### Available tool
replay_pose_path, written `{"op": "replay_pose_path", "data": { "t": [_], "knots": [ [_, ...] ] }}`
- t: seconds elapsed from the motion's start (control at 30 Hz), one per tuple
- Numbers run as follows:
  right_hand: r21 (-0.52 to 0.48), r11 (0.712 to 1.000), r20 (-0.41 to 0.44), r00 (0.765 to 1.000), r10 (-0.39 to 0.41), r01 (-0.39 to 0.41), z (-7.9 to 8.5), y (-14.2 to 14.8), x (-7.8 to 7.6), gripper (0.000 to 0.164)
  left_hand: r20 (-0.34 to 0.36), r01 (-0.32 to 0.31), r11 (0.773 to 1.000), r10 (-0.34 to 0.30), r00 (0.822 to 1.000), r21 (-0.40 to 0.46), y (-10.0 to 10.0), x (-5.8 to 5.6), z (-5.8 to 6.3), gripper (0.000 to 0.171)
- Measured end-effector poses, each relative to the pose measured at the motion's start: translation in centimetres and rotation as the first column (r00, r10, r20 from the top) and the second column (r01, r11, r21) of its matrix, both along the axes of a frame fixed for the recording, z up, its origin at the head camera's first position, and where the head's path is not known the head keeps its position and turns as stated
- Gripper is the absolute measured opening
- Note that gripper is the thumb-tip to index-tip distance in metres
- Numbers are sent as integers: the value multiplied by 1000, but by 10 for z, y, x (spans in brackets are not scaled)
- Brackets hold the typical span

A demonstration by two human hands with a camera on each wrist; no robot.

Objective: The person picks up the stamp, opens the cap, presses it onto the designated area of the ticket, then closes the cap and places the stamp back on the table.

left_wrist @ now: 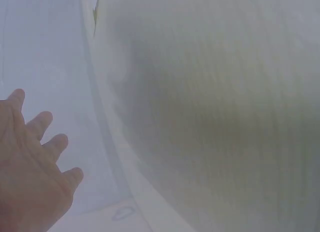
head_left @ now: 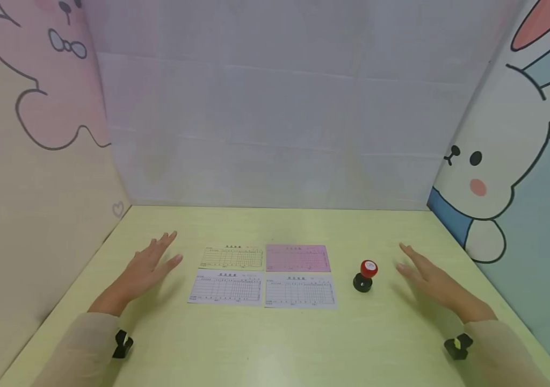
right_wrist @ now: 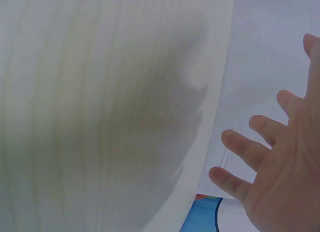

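My left hand [head_left: 142,271] hovers over the left side of the table, its fingers spread and holding nothing; the left wrist view shows the same hand [left_wrist: 32,167] palm inward. On the right, my right hand [head_left: 436,282] is raised with extended fingers, also holding nothing, and the right wrist view shows the hand [right_wrist: 280,152] with fingers apart. Nearest to it stands a stamp with a red knob [head_left: 369,268] and a black base [head_left: 362,283]. Left of the stamp lie printed form slips: a yellow one [head_left: 231,258], a pink one [head_left: 297,258] and two white ones [head_left: 225,287], [head_left: 301,291].
The pale yellow table [head_left: 265,344] runs back to a whitish sheet [head_left: 275,118]. Side walls carry cartoon drawings, a pink figure [head_left: 62,102] at left and a rabbit [head_left: 492,166] at right. A small black piece [head_left: 122,344] sits by each cuff.
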State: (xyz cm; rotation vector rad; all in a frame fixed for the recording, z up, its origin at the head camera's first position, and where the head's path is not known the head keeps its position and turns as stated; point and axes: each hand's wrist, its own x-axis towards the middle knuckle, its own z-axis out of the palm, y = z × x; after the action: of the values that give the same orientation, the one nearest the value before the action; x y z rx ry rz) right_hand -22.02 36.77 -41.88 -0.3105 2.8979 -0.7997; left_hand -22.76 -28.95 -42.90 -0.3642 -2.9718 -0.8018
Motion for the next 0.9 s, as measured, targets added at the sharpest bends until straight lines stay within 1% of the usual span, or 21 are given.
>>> {"op": "replay_pose_path", "data": {
  "t": [0.1,0.2,0.3,0.47,0.57,0.73,0.9],
  "knots": [
    [5,1000,-9,1000,6,-6,2,-4,2,73,4,7,1000,-7,1000,28,5,1,2,77],
    [6,1000,-30,999,22,-22,5,-10,3,72,25,12,998,-14,1000,61,10,2,3,78],
    [3,999,-50,998,42,-42,7,-16,4,70,37,31,995,-35,999,98,15,2,3,79],
    [3,999,-58,997,54,-54,10,-25,5,68,1,73,990,-73,997,125,22,1,0,77],
    [-2,998,-77,995,63,-64,10,-29,5,66,-5,81,987,-81,997,138,26,1,0,76],
    [0,997,-113,991,79,-79,12,-38,6,65,25,93,981,-98,995,170,35,4,0,69],
    [14,995,-135,985,104,-103,14,-48,7,70,28,138,975,-145,989,175,43,4,0,60]
  ]
}}
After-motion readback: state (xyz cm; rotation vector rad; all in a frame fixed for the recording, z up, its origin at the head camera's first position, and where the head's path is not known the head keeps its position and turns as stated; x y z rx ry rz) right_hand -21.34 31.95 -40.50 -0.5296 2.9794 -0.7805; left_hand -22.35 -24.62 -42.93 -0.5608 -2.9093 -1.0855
